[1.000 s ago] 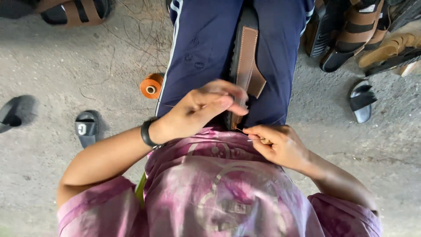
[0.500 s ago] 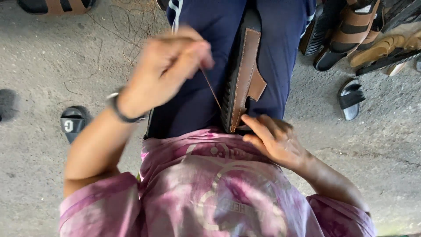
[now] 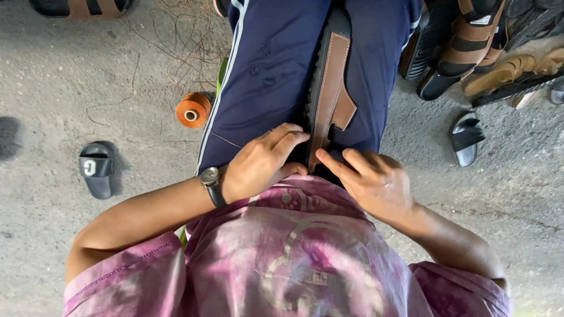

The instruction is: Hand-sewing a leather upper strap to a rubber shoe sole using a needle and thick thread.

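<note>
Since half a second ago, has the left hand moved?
Yes. The left hand has come down from its raised pull and now rests at the near end of the brown sandal.
</note>
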